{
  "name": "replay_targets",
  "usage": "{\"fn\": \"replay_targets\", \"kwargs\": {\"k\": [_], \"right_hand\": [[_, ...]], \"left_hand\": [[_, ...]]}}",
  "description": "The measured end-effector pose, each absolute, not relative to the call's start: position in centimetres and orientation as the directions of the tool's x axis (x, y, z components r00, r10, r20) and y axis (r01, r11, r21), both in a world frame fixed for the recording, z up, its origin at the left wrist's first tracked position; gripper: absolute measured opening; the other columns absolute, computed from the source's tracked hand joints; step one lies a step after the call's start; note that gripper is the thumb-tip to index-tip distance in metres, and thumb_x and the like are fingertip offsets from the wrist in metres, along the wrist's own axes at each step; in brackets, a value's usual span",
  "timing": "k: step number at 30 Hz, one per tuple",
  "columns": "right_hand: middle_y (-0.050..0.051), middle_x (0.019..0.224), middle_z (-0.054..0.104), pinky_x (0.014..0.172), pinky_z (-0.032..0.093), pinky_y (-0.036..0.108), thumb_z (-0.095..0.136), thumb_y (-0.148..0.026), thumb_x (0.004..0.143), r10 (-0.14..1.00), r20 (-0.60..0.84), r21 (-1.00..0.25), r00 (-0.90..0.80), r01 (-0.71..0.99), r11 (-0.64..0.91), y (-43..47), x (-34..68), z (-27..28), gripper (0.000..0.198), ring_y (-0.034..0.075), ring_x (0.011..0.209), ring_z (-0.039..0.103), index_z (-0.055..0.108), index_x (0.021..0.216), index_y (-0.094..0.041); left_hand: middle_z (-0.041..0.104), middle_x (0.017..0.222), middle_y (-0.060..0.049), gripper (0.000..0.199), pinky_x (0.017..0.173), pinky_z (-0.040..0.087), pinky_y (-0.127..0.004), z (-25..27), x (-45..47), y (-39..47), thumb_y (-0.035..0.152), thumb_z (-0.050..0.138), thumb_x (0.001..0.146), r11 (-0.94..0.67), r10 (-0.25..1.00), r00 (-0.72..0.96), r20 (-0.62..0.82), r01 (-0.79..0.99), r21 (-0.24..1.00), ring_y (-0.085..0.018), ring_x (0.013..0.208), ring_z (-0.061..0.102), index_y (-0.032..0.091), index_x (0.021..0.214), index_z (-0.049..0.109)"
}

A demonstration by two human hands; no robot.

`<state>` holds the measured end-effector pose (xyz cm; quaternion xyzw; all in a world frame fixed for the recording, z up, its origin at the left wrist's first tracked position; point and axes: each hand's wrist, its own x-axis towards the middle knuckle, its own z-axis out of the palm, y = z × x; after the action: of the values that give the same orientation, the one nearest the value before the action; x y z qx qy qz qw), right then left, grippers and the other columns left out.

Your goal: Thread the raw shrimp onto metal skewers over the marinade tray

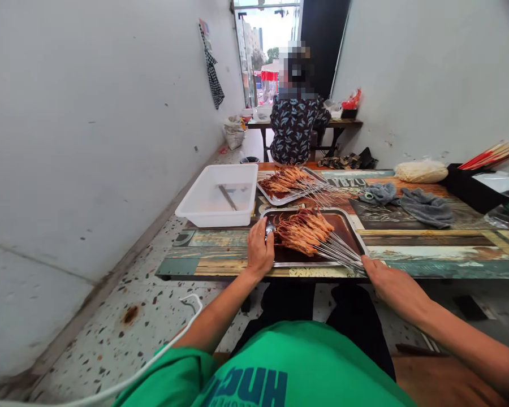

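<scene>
A metal tray (351,221) lies at the table's near edge with dark reddish-brown sauce in it. Several orange-brown skewered pieces of food (304,230), with thin stringy ends, rest in the sauce with their tips to the left. Their metal skewers (341,252) run out over the tray's near right corner. My left hand (261,247) is closed on the tray's left edge, next to a shiny patch I cannot make out. My right hand (385,280) is closed at the skewers' handle ends by the right corner; its fingertips are partly hidden.
Behind is a second tray (275,198) of similar skewers. A white plastic tub (201,212) with a metal tool (228,196) stands left. Grey cloths (426,208), a bagged pale bundle (421,170) and a black box (470,189) lie right. A person (294,127) sits at a farther table.
</scene>
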<state>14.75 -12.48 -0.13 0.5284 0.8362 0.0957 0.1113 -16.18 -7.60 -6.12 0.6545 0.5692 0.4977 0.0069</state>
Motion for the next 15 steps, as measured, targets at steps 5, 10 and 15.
{"fn": "replay_targets", "kwargs": {"k": [5,10,15], "right_hand": [[0.016,0.094,0.065,0.070,0.045,0.028,0.036,0.000,0.073,0.892,-0.029,0.086,-0.451,0.888,0.452,-13.2,14.1,1.0,0.044,0.021,0.083,0.063,0.050,0.114,-0.007],[0.009,0.083,0.067,0.066,0.042,0.025,0.034,-0.007,0.076,0.904,-0.075,-0.197,-0.421,0.895,0.400,-13.0,13.2,2.5,0.032,0.019,0.077,0.063,0.057,0.096,-0.015],[0.002,0.061,0.057,0.051,0.038,0.025,0.039,-0.025,0.079,0.908,-0.119,-0.467,-0.401,0.830,0.305,-13.0,12.9,3.5,0.014,0.015,0.055,0.051,0.051,0.074,-0.019]], "left_hand": [[0.045,0.133,-0.014,0.046,0.105,0.028,-0.041,-6.3,-16.2,-7.6,0.033,0.029,0.092,-0.372,0.742,-0.168,0.649,0.702,0.607,-0.020,0.125,0.038,0.014,0.134,0.036],[0.043,0.135,-0.014,0.050,0.106,0.028,-0.040,-6.5,-16.3,-7.7,0.036,0.025,0.093,-0.407,0.722,-0.207,0.660,0.645,0.647,-0.019,0.127,0.036,0.017,0.139,0.027],[0.042,0.135,-0.014,0.051,0.107,0.027,-0.041,-6.3,-16.3,-7.8,0.038,0.024,0.093,-0.412,0.727,-0.208,0.654,0.630,0.658,-0.020,0.128,0.035,0.017,0.139,0.026]]}}
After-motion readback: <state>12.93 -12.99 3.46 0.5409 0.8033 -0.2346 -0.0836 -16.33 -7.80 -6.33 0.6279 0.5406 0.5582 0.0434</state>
